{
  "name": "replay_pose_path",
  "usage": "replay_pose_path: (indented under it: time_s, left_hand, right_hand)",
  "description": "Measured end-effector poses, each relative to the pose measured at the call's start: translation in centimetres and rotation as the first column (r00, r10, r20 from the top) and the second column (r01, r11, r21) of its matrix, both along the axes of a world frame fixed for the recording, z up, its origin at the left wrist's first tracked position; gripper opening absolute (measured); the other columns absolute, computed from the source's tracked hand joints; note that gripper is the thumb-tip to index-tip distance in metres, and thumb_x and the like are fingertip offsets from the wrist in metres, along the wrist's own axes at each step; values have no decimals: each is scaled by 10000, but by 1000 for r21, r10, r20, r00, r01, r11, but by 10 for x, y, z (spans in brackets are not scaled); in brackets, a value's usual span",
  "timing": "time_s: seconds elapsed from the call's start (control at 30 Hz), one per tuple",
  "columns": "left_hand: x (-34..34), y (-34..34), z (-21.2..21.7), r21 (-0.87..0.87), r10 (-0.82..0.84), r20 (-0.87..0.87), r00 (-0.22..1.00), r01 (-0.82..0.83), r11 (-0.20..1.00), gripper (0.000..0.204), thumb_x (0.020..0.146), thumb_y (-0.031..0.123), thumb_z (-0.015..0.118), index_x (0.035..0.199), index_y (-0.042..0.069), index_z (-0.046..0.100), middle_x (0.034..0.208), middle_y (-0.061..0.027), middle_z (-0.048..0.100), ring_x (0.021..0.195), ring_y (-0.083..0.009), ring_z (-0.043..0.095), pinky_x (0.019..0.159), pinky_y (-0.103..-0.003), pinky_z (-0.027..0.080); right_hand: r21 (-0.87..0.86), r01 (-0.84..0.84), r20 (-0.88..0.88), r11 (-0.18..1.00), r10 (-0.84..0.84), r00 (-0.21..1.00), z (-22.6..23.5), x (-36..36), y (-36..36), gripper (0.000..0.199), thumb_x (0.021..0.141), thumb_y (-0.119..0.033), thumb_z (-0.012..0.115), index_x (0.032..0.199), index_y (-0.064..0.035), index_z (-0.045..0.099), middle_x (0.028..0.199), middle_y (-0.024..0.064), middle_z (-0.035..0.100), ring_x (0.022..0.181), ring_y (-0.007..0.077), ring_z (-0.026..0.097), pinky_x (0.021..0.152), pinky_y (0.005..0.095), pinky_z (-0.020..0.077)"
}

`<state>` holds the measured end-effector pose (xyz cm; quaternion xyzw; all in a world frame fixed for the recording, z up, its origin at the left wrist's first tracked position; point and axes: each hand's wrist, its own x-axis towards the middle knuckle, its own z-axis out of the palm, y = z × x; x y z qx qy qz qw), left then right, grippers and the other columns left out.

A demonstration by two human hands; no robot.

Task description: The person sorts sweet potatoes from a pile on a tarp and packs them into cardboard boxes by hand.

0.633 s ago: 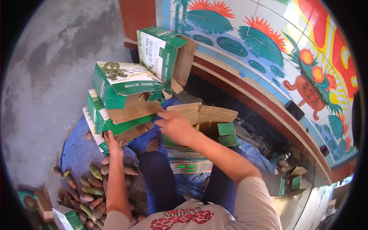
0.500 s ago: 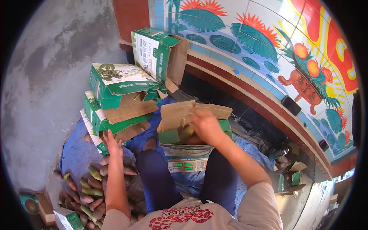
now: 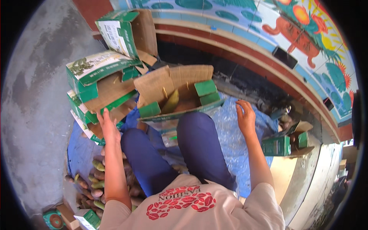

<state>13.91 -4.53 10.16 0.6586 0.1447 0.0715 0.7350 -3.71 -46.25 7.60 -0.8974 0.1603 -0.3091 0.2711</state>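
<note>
An open green and white carton (image 3: 153, 84) sits in front of my knees with its brown flaps raised. Inside it a long yellow-green vegetable (image 3: 171, 102) leans upward beside darker brownish shapes. Under the carton a scale (image 3: 170, 140) shows only in part behind my knee. My left hand (image 3: 110, 129) is raised beside the stacked green cartons (image 3: 102, 81), fingers apart and holding nothing; whether it touches them I cannot tell. To the right of the open carton, my right hand (image 3: 246, 117) hangs over the blue tarp (image 3: 234, 142), its fingers loosely spread and empty.
Brownish-pink and green long vegetables (image 3: 98, 184) lie heaped at the lower left. A smaller open green carton (image 3: 276, 146) stands at the right. A dark flat device (image 3: 285, 57) rests on the ledge under the painted tile wall (image 3: 234, 23).
My right hand has left the open carton and moved right, over the tarp. The head view has shifted, and my right knee now covers most of the scale.
</note>
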Motion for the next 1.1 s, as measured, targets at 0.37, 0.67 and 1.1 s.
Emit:
replay_pose_path:
  time_s: [0.37,0.67,1.1]
  left_hand:
    - [-9,-49,10,326,-228,64,972,196,925,549,931,387,463,1369,87,326,1371,-168,362,1269,-261,354,1049,-406,258]
    - [-21,-66,5,900,-769,-15,639,344,268,379,772,280,667,1068,52,604,1170,-137,558,1143,-303,477,989,-393,329]
    - [-19,-75,-9,942,-762,-176,623,331,53,154,719,183,688,831,80,659,818,-68,628,845,-265,571,779,-379,417]
  right_hand:
    - [64,254,-592,965,-168,789,-153,-116,-7,178,827,-219,571,871,-76,666,951,139,622,891,339,591,788,406,470]
    - [128,234,-450,964,-154,880,-138,-96,-43,192,834,-215,576,907,-65,670,930,190,632,883,370,595,770,405,473]
    - [-69,-209,-37,975,207,978,1,41,30,147,812,-164,633,872,-32,614,883,112,605,842,318,574,749,387,453]
